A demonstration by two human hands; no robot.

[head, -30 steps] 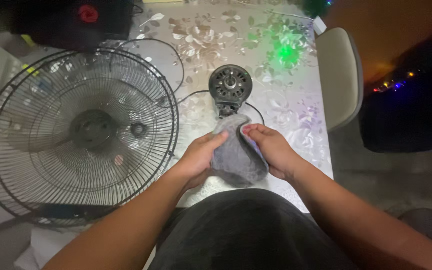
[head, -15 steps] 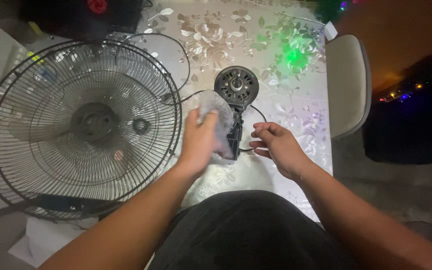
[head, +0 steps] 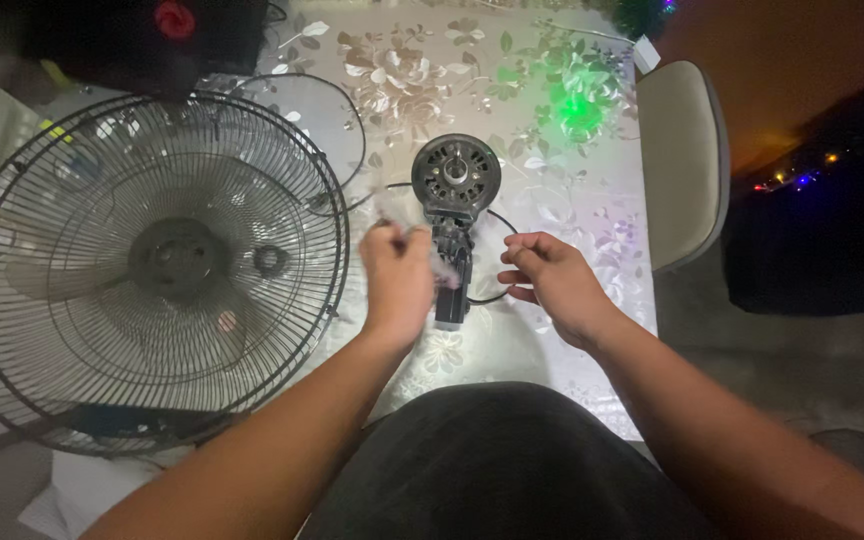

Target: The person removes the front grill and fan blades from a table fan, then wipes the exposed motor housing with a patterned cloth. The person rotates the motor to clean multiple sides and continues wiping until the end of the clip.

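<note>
Floral table (head: pixel 572 300): fan grille (head: pixel 152 260) beside left hand (head: pixel 397 280) (motor (head: pixel 455 180) close)

Floral table (head: pixel 572 230): fan motor (head: pixel 455 175), fan grille (head: pixel 147 265).

grey cloth (head: pixel 392 212) now bunched in L hand (head: pixel 399 275), off fan motor (head: pixel 454 185), R hand (head: pixel 549 280) let go

Both forearms are reaching forward from the bottom of the view, converging toward the middle, bare to the wrists. The left hand (head: pixel 398 280) is showing its back to the camera with the fingers curling downward and closing in a loose grip, its fingertips blurring. The right hand (head: pixel 550 283) is hovering just beside it, palm turning inward, fingers lying half bent and slightly spread, gripping nothing.
</note>
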